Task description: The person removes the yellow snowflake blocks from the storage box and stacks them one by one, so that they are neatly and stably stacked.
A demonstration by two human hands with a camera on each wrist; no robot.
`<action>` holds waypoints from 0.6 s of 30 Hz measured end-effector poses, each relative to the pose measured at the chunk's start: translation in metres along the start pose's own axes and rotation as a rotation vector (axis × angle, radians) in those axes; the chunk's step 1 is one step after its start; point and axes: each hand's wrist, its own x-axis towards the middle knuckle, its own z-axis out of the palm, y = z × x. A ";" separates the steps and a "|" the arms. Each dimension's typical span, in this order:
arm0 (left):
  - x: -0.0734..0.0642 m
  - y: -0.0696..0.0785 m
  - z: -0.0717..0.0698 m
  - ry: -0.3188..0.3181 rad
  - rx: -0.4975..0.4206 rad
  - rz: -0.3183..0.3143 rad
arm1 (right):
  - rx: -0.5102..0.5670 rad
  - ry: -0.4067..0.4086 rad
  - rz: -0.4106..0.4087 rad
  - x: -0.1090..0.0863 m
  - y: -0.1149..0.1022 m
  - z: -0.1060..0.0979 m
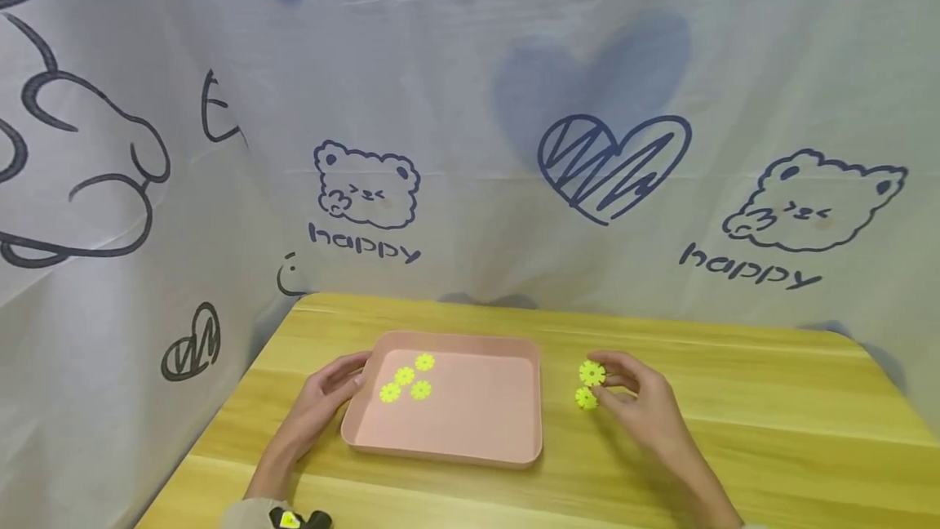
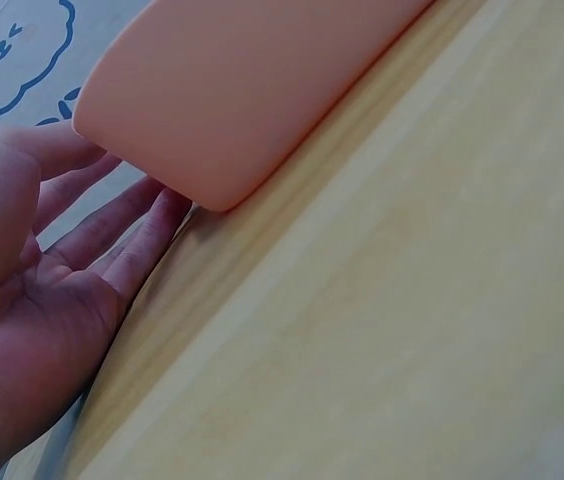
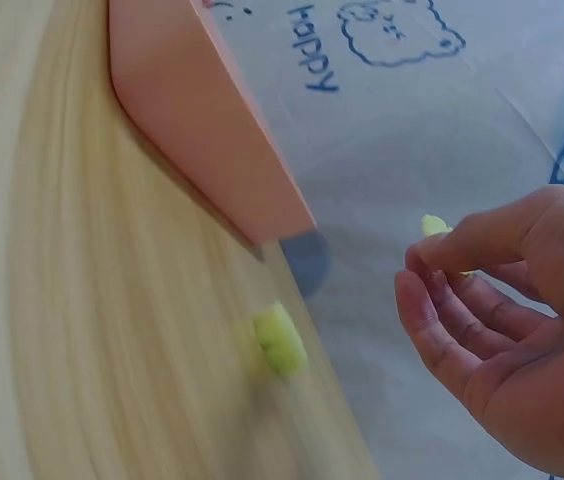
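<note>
A pink tray [image 1: 470, 398] lies on the wooden table, with several yellow-green notched, flower-shaped discs [image 1: 405, 375] in its left part. My left hand [image 1: 319, 394] is at the tray's left end; in the left wrist view its extended fingers [image 2: 137, 225] touch the outer wall. To the right of the tray, my right hand [image 1: 646, 406] pinches one such disc [image 1: 591, 373] between thumb and fingertips, raised over the table. Another disc [image 1: 586, 398] shows just below it; in the right wrist view this lower disc [image 3: 280, 340] is blurred, edge-on and apart from the fingers.
The wooden tabletop [image 1: 771, 415] extends around the tray and to the right. Behind it and on the left hangs a pale cloth [image 1: 470, 251] with hearts, bear drawings and lettering. A small black object [image 1: 301, 518] with a yellow mark sits at my left sleeve.
</note>
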 end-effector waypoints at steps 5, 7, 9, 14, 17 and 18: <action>-0.002 0.001 -0.001 -0.004 0.003 -0.009 | -0.021 0.005 0.021 0.001 0.005 -0.007; -0.002 0.001 0.000 0.001 0.001 -0.016 | -0.034 -0.001 0.017 0.000 0.008 -0.008; -0.002 0.001 0.001 0.001 -0.001 -0.021 | -0.048 -0.002 0.014 0.000 0.013 -0.008; 0.000 0.003 0.002 -0.008 0.003 -0.008 | -0.111 0.016 -0.002 0.000 0.026 -0.006; -0.001 0.003 -0.001 -0.013 0.003 0.011 | -0.122 0.015 0.020 0.001 0.032 -0.003; -0.002 0.002 -0.002 -0.013 0.004 0.017 | -0.116 0.009 0.033 0.001 0.034 -0.002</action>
